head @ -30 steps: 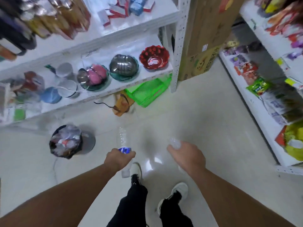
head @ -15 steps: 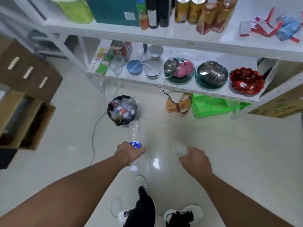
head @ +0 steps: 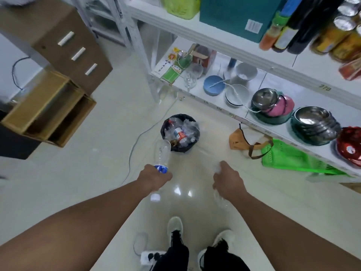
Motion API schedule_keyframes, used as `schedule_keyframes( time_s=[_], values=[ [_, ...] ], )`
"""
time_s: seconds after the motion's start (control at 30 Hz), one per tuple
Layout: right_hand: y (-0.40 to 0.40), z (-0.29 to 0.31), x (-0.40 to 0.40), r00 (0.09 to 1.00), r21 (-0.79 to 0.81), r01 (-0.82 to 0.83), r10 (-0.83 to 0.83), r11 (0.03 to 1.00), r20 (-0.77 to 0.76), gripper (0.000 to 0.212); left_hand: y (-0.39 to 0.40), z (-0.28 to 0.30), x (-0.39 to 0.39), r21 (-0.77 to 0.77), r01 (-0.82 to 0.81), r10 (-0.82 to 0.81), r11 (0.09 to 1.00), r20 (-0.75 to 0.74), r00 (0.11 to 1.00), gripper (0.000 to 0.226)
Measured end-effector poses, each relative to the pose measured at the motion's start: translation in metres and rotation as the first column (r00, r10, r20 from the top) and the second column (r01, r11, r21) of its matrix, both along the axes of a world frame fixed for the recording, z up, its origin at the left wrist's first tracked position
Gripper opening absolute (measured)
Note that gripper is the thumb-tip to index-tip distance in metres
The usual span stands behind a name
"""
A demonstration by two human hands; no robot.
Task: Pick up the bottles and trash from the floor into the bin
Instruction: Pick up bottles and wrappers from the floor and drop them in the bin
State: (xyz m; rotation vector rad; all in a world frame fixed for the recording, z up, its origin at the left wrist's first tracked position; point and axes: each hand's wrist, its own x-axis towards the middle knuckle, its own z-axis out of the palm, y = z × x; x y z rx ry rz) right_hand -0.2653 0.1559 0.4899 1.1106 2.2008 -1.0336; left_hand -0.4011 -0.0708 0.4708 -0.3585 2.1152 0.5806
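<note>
My left hand (head: 154, 178) grips a clear plastic bottle (head: 161, 152) with a blue label around its middle; the bottle's base points toward the bin and its white cap shows below the fist. My right hand (head: 227, 179) is closed on a second clear, crumpled plastic bottle (head: 219, 198), mostly hidden by the fingers. A small black-lined bin (head: 166, 124), filled with several clear bottles and wrappers, stands on the floor just ahead of both hands. The left hand's bottle reaches to the bin's near rim.
A white shelf rack (head: 230, 112) with bowls and glasses runs along the right. A tan bag (head: 237, 138) and green basket (head: 289, 159) lie under it. Open cardboard boxes (head: 46, 110) sit left. A cable (head: 136, 141) crosses the floor; a power strip (head: 145, 258) lies by my shoes.
My view has turned and closed in on the bin, which now sits straight ahead of my hands. Both hands have kept their bottles and moved nearer the bin.
</note>
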Motion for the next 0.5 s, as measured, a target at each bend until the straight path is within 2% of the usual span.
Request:
schedule_keyframes(
  time_s=[0.1,0.2,0.27,0.33,0.4,0.5],
  values=[
    [0.007,-0.007,-0.031,0.99,0.03,-0.14,0.14,0.99,0.03,0.018,0.004,-0.007,-0.017,0.021,-0.04,0.04,0.999,0.007,0.999,0.081],
    [0.018,-0.021,-0.06,0.975,0.065,-0.22,0.218,0.973,0.041,0.009,0.014,-0.017,-0.036,0.047,-0.11,0.111,0.993,0.002,0.994,0.084],
    [0.027,-0.032,-0.084,0.957,0.102,-0.286,0.28,0.953,0.07,0.019,0.023,-0.028,-0.05,0.073,-0.16,0.161,0.984,-0.001,0.987,0.086],
    [0.038,-0.047,-0.106,0.89,0.139,-0.453,0.44,0.88,0.117,0.024,0.034,-0.04,-0.063,0.114,-0.248,0.25,0.962,-0.001,0.968,0.085],
    [0.052,-0.062,-0.128,0.837,0.157,-0.546,0.529,0.823,0.138,0.039,0.047,-0.052,-0.077,0.122,-0.307,0.311,0.944,-0.017,0.95,0.08],
    [0.075,-0.078,-0.158,0.839,0.148,-0.542,0.525,0.827,0.14,0.037,0.068,-0.067,-0.097,0.099,-0.35,0.354,0.931,-0.024,0.935,0.072]
  ],
)
